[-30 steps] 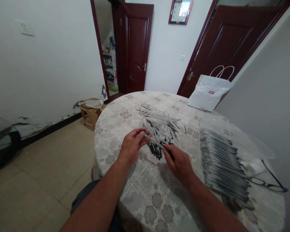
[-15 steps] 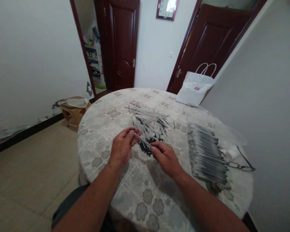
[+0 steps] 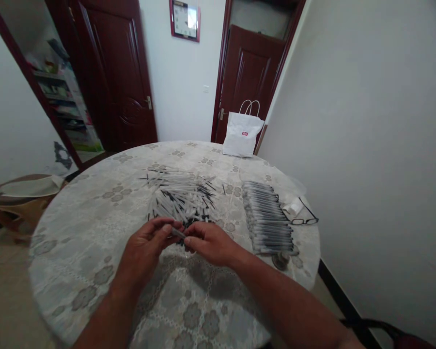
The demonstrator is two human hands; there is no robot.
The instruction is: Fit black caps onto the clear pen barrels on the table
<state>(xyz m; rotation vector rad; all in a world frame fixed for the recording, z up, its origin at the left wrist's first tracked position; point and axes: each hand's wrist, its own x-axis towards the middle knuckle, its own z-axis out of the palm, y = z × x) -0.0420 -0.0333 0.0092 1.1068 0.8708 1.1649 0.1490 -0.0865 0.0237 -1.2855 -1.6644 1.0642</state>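
Over the near edge of the loose pile, my left hand [image 3: 145,245] pinches one end of a slim whitish pen [image 3: 178,233] between thumb and fingers. The thumb and fingertips of my right hand [image 3: 211,243] close on its other end, so only a short middle stretch shows. Behind my hands lies a loose heap of pen parts [image 3: 178,196], whitish tubes mixed with black pieces. Small black pieces peek out under my fingers. To the right, whitish pens with dark ends [image 3: 267,218] lie side by side in a neat stack.
A patterned cloth covers the round table [image 3: 105,232]. Eyeglasses [image 3: 304,221] and a small white item [image 3: 294,206] lie right of the stack, with a small round object [image 3: 280,261] at its near end. A white paper bag [image 3: 242,135] stands at the back.
My hands have come closer together along the pen, so less of it shows. The camera view has turned to the right, shifting the table and bag leftward in the picture.
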